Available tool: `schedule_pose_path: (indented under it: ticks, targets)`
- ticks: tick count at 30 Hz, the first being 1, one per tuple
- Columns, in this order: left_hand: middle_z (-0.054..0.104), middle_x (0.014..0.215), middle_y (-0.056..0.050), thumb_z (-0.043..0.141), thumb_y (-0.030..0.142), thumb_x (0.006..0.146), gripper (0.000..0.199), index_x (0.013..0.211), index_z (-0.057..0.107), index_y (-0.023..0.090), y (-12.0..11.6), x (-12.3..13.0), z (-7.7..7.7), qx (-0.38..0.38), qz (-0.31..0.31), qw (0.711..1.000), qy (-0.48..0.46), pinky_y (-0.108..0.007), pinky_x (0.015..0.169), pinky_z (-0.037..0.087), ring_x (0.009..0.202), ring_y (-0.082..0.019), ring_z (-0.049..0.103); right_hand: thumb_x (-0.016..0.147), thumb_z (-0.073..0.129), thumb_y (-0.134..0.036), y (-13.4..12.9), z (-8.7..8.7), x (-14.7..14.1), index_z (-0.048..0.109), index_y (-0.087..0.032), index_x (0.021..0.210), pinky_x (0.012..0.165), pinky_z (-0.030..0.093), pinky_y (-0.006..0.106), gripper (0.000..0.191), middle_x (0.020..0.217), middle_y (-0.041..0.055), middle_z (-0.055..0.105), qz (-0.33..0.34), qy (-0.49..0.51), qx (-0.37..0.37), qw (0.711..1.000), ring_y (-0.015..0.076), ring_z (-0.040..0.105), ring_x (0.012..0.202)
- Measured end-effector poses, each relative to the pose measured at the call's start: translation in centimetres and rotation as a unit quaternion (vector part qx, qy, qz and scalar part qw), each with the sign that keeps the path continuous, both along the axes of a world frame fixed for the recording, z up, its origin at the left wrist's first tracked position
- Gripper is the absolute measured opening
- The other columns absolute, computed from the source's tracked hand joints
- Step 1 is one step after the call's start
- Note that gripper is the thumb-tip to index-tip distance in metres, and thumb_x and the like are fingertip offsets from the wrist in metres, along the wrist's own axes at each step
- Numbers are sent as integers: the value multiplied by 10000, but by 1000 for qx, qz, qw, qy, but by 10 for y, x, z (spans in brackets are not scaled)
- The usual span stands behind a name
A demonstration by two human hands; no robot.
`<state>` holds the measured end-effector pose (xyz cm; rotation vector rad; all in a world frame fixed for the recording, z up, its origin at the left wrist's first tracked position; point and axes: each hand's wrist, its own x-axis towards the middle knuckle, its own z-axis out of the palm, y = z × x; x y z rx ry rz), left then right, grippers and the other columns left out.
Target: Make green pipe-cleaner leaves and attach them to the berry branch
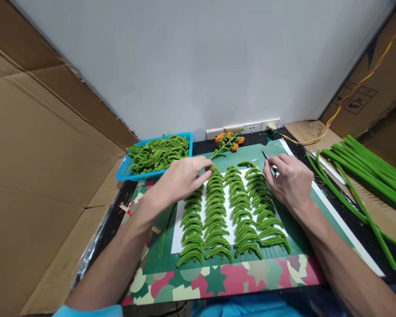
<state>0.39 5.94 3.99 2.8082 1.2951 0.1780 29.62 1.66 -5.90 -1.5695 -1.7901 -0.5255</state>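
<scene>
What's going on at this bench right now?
Someone is working with fuzzy green curved pieces, laid in four columns over a white sheet. The left hand has its fingertips at the top of the second column from the left; the right hand holds a pointed metal tool. More pieces fill a blue basket.

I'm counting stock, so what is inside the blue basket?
The blue basket holds a heap of green fuzzy curved pieces; whatever lies beneath them is hidden.
</scene>
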Motion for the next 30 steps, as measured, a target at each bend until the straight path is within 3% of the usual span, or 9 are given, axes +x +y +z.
schedule_pose_path:
  ticks: [6,11,17,25,30]
  targets:
    - [801,1023,-106,553,290,1035,237,1090,760,189,44,51,-10,24,-14,993,116,-333,696,442,896,-257,744,1007,614,-247,9,-8,11,761,-173,998,798,367,388,165,996,99,754,-44,-35,-50,997,270,566,892]
    - [795,962,-126,584,247,996,209,1008,783,184,72,70,-29,11,-16,992,126,-362,756,477,907,-285,749,1007,596,-239,15,-14,12,753,-176,992,814,341,409,169,1006,112,744,-35,-29,-77,996,278,549,903]
    - [791,931,-110,585,258,991,207,1003,783,198,85,71,-44,-4,-24,994,111,-360,764,481,897,-281,744,1003,590,-232,18,-13,13,748,-182,949,804,330,410,175,988,115,741,-35,-6,-76,996,273,541,897]
    - [810,1058,-90,559,356,1035,280,1114,795,229,84,61,-44,-46,-39,995,82,-328,756,486,962,-271,747,1008,587,-238,18,-13,14,755,-181,918,812,340,403,199,995,103,743,-33,33,-76,996,260,560,892]
    - [816,1029,-80,569,364,1029,273,1116,795,236,83,57,-48,-68,-42,994,74,-317,724,478,940,-265,754,1004,586,-239,19,-13,15,749,-186,892,800,340,398,204,981,100,744,-28,38,-75,996,255,565,873]
